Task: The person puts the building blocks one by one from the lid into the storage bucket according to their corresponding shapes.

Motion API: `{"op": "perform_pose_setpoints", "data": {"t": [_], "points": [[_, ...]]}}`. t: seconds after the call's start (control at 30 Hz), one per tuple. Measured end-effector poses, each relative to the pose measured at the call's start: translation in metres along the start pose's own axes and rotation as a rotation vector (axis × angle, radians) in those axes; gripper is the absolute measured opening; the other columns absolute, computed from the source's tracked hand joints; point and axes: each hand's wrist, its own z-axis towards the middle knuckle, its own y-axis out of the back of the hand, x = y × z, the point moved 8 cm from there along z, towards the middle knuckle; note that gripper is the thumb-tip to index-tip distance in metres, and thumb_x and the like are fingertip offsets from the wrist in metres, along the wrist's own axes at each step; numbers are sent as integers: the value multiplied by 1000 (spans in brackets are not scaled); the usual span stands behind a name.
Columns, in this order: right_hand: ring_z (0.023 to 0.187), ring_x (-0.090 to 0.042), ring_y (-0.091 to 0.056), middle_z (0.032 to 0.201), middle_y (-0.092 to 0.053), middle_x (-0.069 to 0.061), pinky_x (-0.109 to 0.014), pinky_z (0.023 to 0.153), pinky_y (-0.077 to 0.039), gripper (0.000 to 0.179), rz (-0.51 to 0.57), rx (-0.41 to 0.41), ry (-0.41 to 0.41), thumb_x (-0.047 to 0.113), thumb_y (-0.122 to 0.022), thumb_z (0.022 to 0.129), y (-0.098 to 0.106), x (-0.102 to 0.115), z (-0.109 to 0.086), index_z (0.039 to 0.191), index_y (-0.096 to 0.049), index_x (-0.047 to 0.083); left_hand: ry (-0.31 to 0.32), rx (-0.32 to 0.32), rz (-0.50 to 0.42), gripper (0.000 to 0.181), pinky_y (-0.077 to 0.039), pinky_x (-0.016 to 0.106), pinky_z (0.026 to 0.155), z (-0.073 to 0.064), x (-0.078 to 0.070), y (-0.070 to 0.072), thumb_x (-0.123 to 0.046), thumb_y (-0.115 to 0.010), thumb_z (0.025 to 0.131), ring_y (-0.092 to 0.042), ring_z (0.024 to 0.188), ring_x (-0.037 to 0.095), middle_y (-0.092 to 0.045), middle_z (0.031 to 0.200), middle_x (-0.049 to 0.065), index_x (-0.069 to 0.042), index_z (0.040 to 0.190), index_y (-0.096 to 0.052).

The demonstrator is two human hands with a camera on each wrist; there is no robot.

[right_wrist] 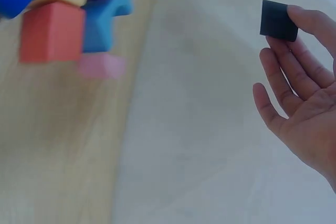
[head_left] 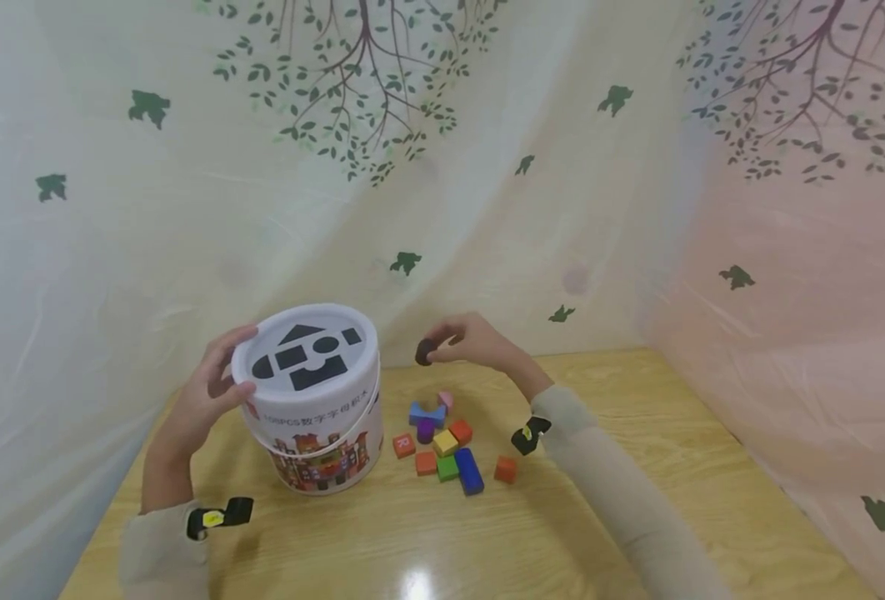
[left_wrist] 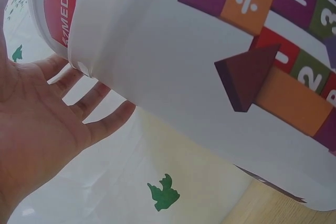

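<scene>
My left hand (head_left: 198, 400) rests spread against the upper left of a white toy-block bucket (head_left: 322, 433), thumb and fingertips at its lid rim. In the left wrist view, the fairly straight fingers (left_wrist: 97, 98) touch the bucket's side. The bucket's lid (head_left: 262, 325) bears dark shapes, among them a triangle, a circle and a bridge. Right of the bucket, in the air, my right hand (head_left: 476, 342) pinches a small dark block (head_left: 425, 352) between thumb and fingertips. It looks rounded from the head and square in the right wrist view (right_wrist: 279, 20).
Below the right hand several coloured blocks lie grouped on the wooden table (head_left: 562, 533), including a blue bridge block (head_left: 427, 414), a pink block (head_left: 446, 401) and a long blue block (head_left: 469, 472). An orange block (head_left: 506, 469) lies apart. Printed curtains (head_left: 487, 208) hang behind.
</scene>
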Motion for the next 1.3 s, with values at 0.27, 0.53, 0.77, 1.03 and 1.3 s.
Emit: {"op": "perform_pose_setpoints", "data": {"t": [0.27, 0.53, 0.77, 1.03, 1.3], "points": [[109, -27, -68, 112, -75, -6, -45, 97, -52, 29, 105, -93, 27, 24, -77, 89, 22, 31, -14, 116, -73, 12, -1, -4, 19, 70, -39, 7, 96, 0, 1, 0, 1, -57, 96, -33, 137, 4, -22, 161, 5, -13, 159, -31], [108, -25, -67, 114, -73, -7, -43, 97, -52, 28, 138, -129, 101, 19, -76, 91, 28, 52, -14, 117, -73, 9, -17, 4, 17, 70, -39, 8, 97, 0, 2, -1, 2, -57, 96, -35, 135, 6, -24, 161, 4, -13, 159, -31], [108, -23, -66, 116, -72, -7, -42, 97, -53, 28, 157, -122, 185, 17, -73, 93, 27, 79, -5, 120, -70, 8, -13, -5, 38, 70, -39, 8, 97, 0, 2, 1, 1, -57, 96, -34, 137, 5, -24, 161, 4, -15, 160, -31], [106, -32, -67, 113, -71, -11, -38, 86, -59, 28, 188, -62, 238, 12, -71, 93, 20, 108, 5, 120, -68, 5, -29, -15, 23, 69, -39, 7, 97, -2, 1, 2, 4, -57, 96, -35, 136, 5, -24, 160, 5, -11, 159, -31], [105, -19, -66, 110, -72, -8, -44, 100, -53, 26, 106, -63, 281, 11, -74, 90, 9, 128, 17, 115, -70, 6, -11, -8, 51, 69, -38, 8, 97, -1, 3, 1, 1, -57, 97, -33, 138, 4, -23, 161, 4, -14, 159, -31]]}}
